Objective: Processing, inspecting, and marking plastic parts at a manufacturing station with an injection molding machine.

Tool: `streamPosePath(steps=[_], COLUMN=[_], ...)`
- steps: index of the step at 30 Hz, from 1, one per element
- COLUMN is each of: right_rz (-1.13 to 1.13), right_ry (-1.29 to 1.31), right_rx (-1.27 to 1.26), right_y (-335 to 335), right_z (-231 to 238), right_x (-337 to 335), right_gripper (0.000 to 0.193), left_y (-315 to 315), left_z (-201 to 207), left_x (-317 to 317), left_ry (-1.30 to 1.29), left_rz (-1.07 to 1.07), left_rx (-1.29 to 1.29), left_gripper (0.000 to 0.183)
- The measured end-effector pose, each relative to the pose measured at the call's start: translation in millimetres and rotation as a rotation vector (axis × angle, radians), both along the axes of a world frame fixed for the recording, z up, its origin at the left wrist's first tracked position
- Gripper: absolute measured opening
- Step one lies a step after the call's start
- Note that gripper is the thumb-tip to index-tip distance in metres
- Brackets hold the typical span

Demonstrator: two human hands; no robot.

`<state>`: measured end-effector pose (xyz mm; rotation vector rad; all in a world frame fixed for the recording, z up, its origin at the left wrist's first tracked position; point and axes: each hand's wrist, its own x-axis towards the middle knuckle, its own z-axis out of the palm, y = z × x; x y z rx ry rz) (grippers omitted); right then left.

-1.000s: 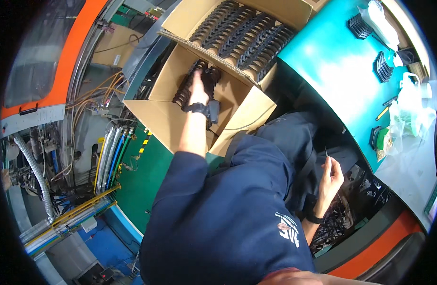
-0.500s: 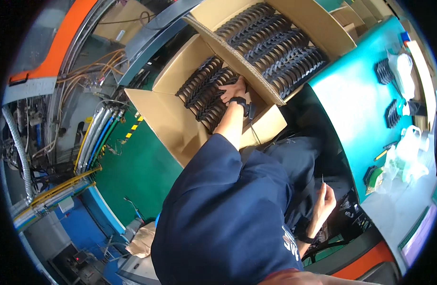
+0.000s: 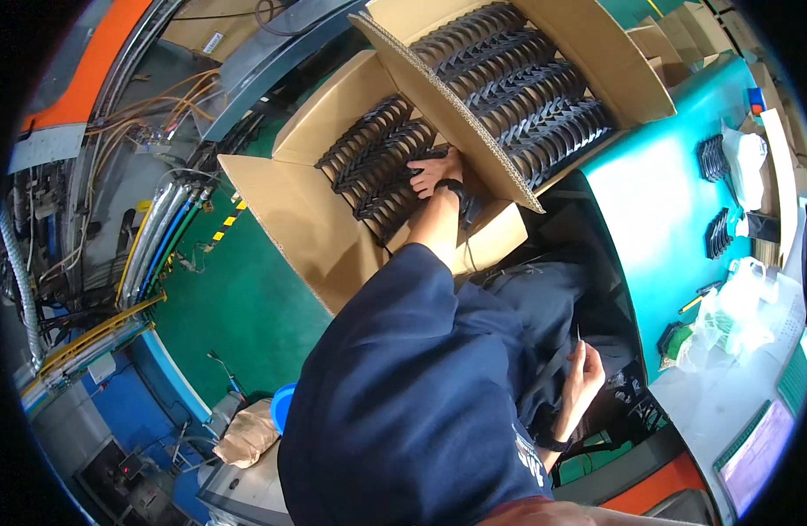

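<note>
My left hand [image 3: 435, 173] is inside the nearer open cardboard box [image 3: 311, 110], with a dark strap at the wrist. Its fingers close over a black curved part [image 3: 428, 152] at the right end of the packed rows; the fingertips are partly hidden. Beside it, rows of black curved parts [image 3: 375, 149] fill the box's middle and left. Low on the right, in front of my dark trousers, my right hand [image 3: 584, 375] pinches a thin, pointed, pale tool [image 3: 579, 333]. Most of that tool is hidden by the fingers.
A second box [image 3: 610, 57] with more rows of black parts adjoins the first. Along the right runs a green-topped table [image 3: 632, 210] with small stacks of black parts [image 3: 712, 158] and a clear plastic bag [image 3: 732, 311]. Machinery with hoses [image 3: 158, 237] stands at left.
The view has shifted slightly. My left hand stays in the box, its spread fingers now drawn in around a black part. My right hand still pinches the thin tool.
</note>
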<state>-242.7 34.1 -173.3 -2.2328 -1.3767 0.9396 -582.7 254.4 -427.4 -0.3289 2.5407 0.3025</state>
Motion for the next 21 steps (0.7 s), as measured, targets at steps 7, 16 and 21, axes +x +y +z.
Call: streamPosePath(steps=[7, 16, 21], right_rz=[-0.015, -0.039, -0.151], right_ry=[0.012, 0.029, 0.086], right_rx=[-0.006, 0.036, 0.012], right_y=[1.0, -4.6, -5.5], right_z=[0.2, -4.1, 12.6], right_x=[-1.6, 1.7, -3.8], right_gripper=[0.03, 0.027, 0.025], left_y=[2.5, -45.9, -19.1], left_z=[-47.8, -42.7, -49.7], left_x=[0.8, -33.0, -6.8], left_ry=[0.247, -0.126, -0.564], left_rz=[0.023, -0.713, -0.439], left_rx=[-0.131, 0.454, 0.818], left_gripper=[0.115, 0.053, 0.035])
